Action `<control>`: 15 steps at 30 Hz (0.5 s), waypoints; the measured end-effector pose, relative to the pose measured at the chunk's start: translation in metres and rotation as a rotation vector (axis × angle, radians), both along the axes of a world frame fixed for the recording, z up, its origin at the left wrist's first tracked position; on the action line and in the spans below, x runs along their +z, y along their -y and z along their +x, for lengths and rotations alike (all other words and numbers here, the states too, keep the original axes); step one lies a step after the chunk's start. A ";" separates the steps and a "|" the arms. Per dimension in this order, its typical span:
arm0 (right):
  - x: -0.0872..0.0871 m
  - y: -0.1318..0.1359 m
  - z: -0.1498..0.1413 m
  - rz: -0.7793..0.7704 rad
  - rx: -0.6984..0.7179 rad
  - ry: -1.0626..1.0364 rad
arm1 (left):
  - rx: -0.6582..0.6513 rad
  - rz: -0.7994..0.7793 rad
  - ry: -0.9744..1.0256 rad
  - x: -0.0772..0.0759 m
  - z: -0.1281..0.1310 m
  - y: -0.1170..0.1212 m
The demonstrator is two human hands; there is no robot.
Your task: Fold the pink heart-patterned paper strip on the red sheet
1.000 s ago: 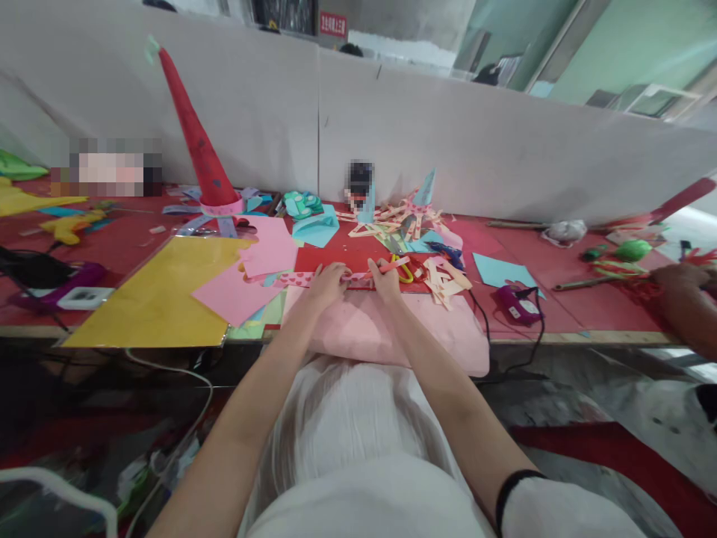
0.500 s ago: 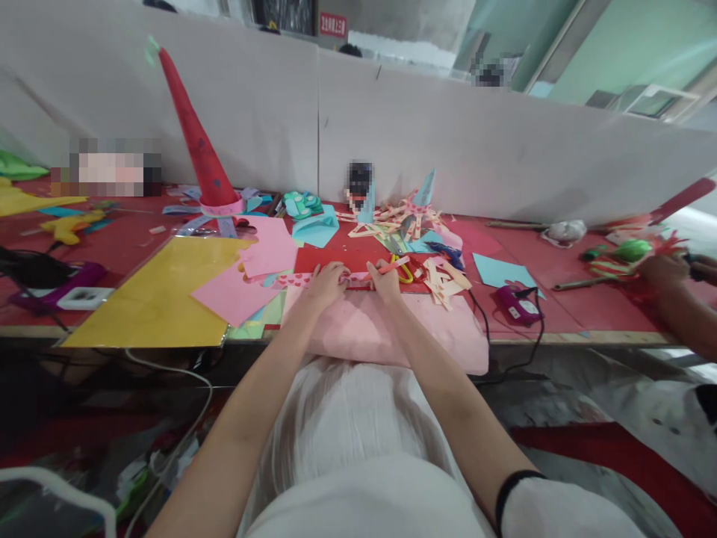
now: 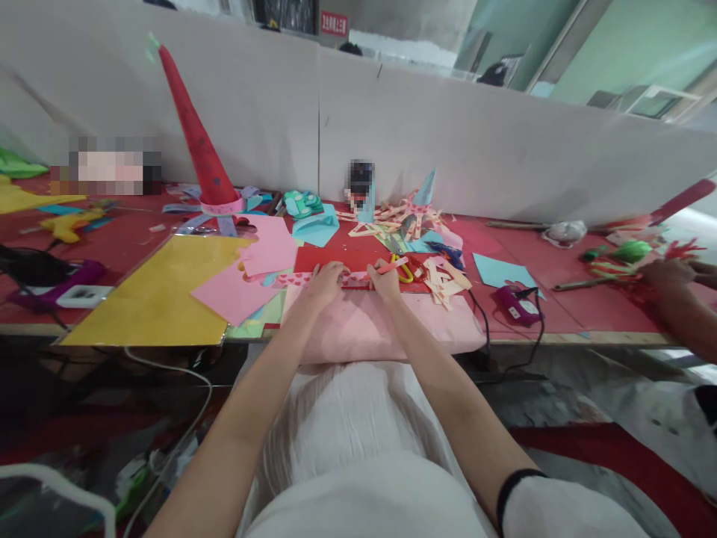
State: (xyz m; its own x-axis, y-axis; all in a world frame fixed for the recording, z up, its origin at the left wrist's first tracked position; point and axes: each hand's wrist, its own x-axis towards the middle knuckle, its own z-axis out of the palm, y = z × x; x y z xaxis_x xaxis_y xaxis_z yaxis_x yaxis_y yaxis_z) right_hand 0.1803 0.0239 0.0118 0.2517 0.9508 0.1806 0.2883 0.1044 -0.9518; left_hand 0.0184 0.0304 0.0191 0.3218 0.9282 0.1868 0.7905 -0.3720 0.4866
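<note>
Background sign [image 3: 334,24], apparently Chinese, beyond hands [image 3: 329,281].

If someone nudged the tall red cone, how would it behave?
The red cone would probably tip easily, standing tall above a narrow pink band. It's likely light, resembling rolled sheet, and fairly stiff, since it stands without sagging.

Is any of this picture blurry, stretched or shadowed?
Head view: fine detail is soft around the left hand and right hand, including the heart-patterned strip; head view: faint shadows fall on the pale partition, and two pixelated patches hide detail; head view: the forearms look stretched toward the lower edge, probably by a wide lens.
</note>
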 end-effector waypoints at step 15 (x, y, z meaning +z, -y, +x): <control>-0.001 0.000 0.000 -0.006 -0.020 -0.010 | 0.010 -0.007 0.008 -0.002 -0.001 0.000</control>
State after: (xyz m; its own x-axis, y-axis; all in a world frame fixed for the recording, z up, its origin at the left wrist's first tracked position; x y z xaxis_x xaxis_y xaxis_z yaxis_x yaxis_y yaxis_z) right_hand 0.1800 0.0243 0.0110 0.2729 0.9466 0.1718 0.2803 0.0926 -0.9554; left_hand 0.0178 0.0302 0.0171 0.3108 0.9327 0.1831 0.7904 -0.3606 0.4952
